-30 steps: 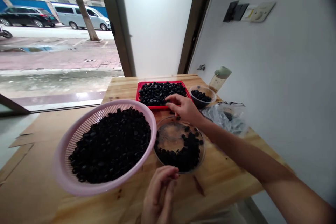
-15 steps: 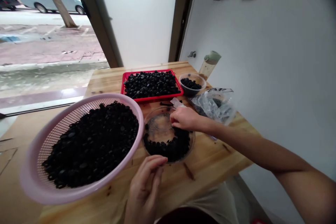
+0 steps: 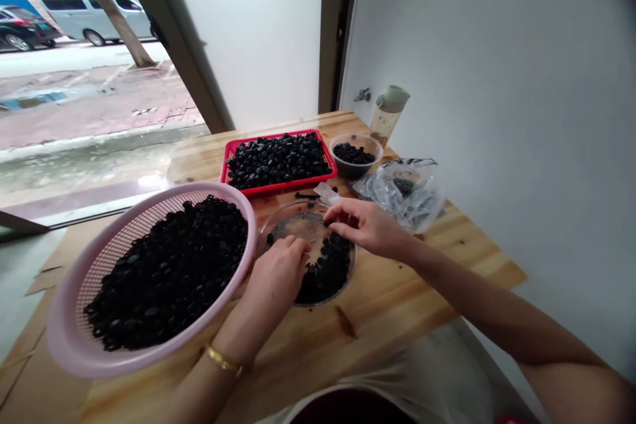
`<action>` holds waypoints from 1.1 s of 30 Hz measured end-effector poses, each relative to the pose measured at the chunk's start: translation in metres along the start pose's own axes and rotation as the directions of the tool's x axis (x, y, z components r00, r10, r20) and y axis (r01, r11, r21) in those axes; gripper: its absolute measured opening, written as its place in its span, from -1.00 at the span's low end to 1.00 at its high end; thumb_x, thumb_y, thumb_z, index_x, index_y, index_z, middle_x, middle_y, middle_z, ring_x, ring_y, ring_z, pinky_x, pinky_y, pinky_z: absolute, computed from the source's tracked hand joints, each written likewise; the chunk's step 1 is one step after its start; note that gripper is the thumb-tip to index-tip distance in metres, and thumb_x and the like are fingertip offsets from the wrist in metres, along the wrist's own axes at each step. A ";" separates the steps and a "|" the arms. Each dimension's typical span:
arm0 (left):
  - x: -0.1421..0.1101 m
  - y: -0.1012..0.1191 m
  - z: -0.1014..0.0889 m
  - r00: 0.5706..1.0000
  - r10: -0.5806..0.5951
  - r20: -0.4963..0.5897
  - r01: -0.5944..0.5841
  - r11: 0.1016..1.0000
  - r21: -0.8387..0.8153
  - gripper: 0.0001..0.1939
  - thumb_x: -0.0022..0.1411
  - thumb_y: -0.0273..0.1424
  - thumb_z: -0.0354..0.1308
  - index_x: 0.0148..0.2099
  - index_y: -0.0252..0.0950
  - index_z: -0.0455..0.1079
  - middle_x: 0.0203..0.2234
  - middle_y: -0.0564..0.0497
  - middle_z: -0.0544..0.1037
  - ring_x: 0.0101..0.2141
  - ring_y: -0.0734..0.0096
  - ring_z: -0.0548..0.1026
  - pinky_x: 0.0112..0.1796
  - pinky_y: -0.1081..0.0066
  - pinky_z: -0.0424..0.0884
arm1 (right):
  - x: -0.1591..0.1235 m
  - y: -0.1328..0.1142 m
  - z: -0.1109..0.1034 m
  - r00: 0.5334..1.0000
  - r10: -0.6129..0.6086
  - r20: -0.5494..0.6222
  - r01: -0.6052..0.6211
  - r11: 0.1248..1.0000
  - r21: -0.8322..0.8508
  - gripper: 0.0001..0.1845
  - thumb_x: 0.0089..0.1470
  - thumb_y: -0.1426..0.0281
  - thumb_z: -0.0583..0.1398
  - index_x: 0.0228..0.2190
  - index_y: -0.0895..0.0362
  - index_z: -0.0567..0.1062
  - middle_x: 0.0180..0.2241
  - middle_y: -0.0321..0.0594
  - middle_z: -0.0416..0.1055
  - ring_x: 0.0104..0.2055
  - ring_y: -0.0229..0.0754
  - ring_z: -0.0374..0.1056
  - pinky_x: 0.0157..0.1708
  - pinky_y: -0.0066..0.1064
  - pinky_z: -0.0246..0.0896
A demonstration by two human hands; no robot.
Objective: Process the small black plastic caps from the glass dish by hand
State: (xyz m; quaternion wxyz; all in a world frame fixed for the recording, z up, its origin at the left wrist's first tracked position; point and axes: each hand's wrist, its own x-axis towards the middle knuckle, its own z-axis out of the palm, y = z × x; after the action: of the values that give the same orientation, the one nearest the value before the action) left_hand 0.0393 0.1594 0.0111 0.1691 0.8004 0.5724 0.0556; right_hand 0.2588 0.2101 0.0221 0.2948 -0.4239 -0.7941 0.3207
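A round clear dish (image 3: 352, 270) sits on the wooden table with small black pieces (image 3: 330, 265) heaped along its near and right side. My right hand (image 3: 362, 225) is over the dish's right part, thumb and fingers pinching a small black round piece (image 3: 328, 222). My left hand (image 3: 281, 268), a gold bracelet (image 3: 223, 360) on its wrist, reaches over the dish's left side. Its fingers are curled together, and whatever they hold is hidden. To the left stands a pink plastic basket (image 3: 251, 232), heaped with black pieces, some of them ring-shaped.
Behind the dish are a red tray (image 3: 278, 187) of shiny black pieces and a clear bowl (image 3: 380, 151) of more. A bottle (image 3: 390, 112) stands by the wall. A crumpled plastic bag (image 3: 410, 195) lies right of the dish, near the table edge.
My left hand has moved forward from the dish's near edge to over its left side, and its fingers have closed. My right hand has turned, showing a black piece at its fingertips.
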 end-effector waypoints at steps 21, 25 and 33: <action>0.025 0.005 0.007 0.986 -0.088 -0.138 0.072 0.990 -0.118 -0.84 0.29 -0.60 0.09 -0.25 -0.30 0.47 -0.29 -0.15 0.63 -0.25 0.16 0.62 -0.20 0.29 0.48 | -0.065 0.009 0.032 0.960 0.279 0.030 -0.221 0.686 0.693 -0.69 0.14 0.17 0.36 -0.14 0.06 0.65 -0.18 -0.15 0.62 -0.28 -0.18 0.45 -0.27 -0.37 0.34; 0.005 0.015 0.003 0.959 -0.106 -0.264 0.007 0.936 -0.352 -0.80 0.36 -0.52 0.06 -0.09 -0.29 0.50 -0.24 -0.09 0.64 -0.24 0.26 0.61 -0.21 0.36 0.50 | -0.063 0.004 0.035 0.949 0.313 -0.037 -0.185 0.648 0.739 -0.75 0.02 0.23 0.43 -0.25 0.06 0.65 -0.28 -0.25 0.52 -0.32 -0.25 0.32 -0.32 -0.44 0.22; -0.029 0.038 0.021 0.925 -0.377 -0.049 -0.016 0.090 -0.996 -0.77 0.15 -0.26 0.42 -0.27 -0.32 0.55 -0.55 0.08 0.55 -0.57 0.56 0.41 -0.49 0.55 0.36 | -0.063 -0.015 0.047 0.917 0.377 0.130 -0.282 0.381 0.880 -0.67 -0.08 0.25 0.46 -0.29 0.11 0.55 -0.35 -0.29 0.50 -0.40 -0.30 0.29 -0.45 -0.49 0.09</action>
State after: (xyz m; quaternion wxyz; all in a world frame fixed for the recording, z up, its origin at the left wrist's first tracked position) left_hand 0.0698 0.1169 0.0073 0.5752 0.3869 0.5020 0.5171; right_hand 0.2462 0.1369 -0.0077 0.4376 -0.3707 -0.3948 0.7178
